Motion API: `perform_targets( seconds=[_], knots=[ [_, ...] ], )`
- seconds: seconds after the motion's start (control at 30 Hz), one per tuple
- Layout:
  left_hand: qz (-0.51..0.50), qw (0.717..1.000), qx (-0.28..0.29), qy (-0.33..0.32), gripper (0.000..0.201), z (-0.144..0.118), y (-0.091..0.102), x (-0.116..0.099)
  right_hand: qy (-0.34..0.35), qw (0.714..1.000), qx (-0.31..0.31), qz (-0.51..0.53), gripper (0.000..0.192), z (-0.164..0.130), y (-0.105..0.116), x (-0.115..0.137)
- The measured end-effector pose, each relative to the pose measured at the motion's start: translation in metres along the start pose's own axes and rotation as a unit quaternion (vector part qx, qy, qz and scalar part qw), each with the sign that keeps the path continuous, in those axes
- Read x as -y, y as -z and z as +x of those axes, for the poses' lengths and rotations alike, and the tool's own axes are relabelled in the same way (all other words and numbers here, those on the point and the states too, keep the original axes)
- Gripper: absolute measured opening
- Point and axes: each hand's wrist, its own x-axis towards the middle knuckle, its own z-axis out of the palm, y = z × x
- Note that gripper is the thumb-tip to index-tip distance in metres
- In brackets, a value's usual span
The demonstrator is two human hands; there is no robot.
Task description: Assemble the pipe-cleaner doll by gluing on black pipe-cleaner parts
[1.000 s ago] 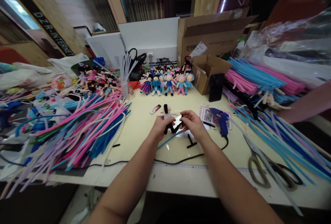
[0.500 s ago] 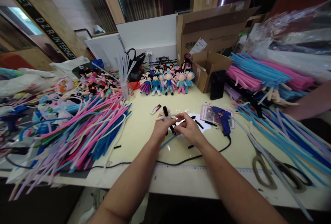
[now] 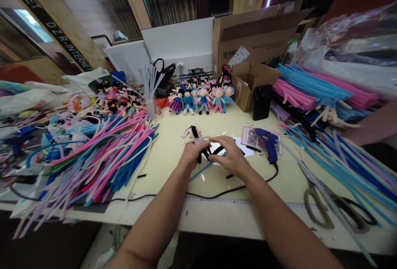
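At table centre, the left hand [image 3: 191,153] pinched a small pipe-cleaner doll [image 3: 196,140], fingers closed on its body; the right hand [image 3: 228,157], at three o'clock, apparently gripped its black stem [image 3: 217,150]. Winding tightly looked wise.

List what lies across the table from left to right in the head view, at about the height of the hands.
Heap of pipe cleaners → left hand, holding the small doll → right hand → blue glue gun → scissors.
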Motion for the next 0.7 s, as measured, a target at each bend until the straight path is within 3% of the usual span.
perform_targets(
  seconds=[0.4,0.7],
  knots=[
    [-0.016,0.997,0.076,0.001,0.03,-0.004,-0.002,-0.003,0.005,1.0,-0.005,-0.016,0.043,-0.001,-0.001,-0.002],
    [-0.023,0.998,0.059,0.0,0.035,-0.001,0.002,0.002,-0.008,0.999,-0.016,-0.027,0.036,-0.001,-0.003,-0.007]
  ],
)
